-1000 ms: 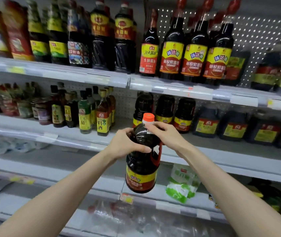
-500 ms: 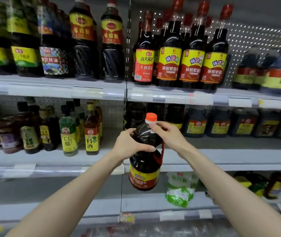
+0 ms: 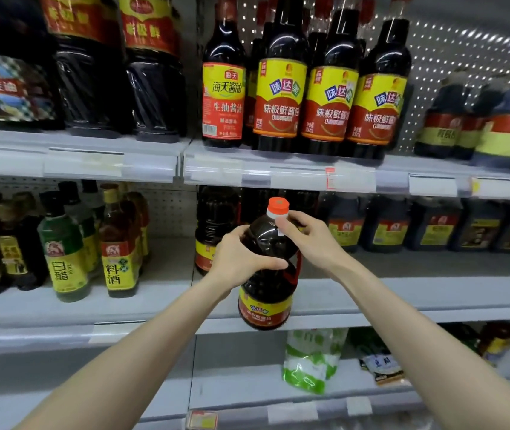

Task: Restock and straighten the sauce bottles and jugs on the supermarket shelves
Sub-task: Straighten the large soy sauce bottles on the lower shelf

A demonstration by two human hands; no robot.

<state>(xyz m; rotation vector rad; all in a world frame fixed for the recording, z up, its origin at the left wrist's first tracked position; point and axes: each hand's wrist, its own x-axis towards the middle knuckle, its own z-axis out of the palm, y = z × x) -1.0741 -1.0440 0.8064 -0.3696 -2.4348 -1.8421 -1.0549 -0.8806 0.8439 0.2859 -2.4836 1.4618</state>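
Both hands are holding a dark sauce jug (image 3: pixel 266 287) roughly upright in the air, just in front of the front edge of the middle shelf (image 3: pixel 402 293). The left hand (image 3: pixel 241 259) is wrapping round the jug's shoulder, thumb lying across the front. The right hand (image 3: pixel 312 240) is gripping it higher up, fingers curling beside the orange cap (image 3: pixel 277 206).

The upper shelf (image 3: pixel 278 178) is hanging just above the cap, its front edge carrying price strips and a row of tall sauce bottles (image 3: pixel 278 97). Behind the left hand another dark jug (image 3: pixel 213 231) is standing on the middle shelf. A row of square jugs (image 3: pixel 387 228) is sitting along the back edge to the right. In the bay to the left, a green vinegar bottle (image 3: pixel 62 252) and a cooking wine bottle (image 3: pixel 118 252) are standing near the front edge. A green-and-white bag (image 3: pixel 309 361) is leaning on the lower shelf (image 3: pixel 247 386).
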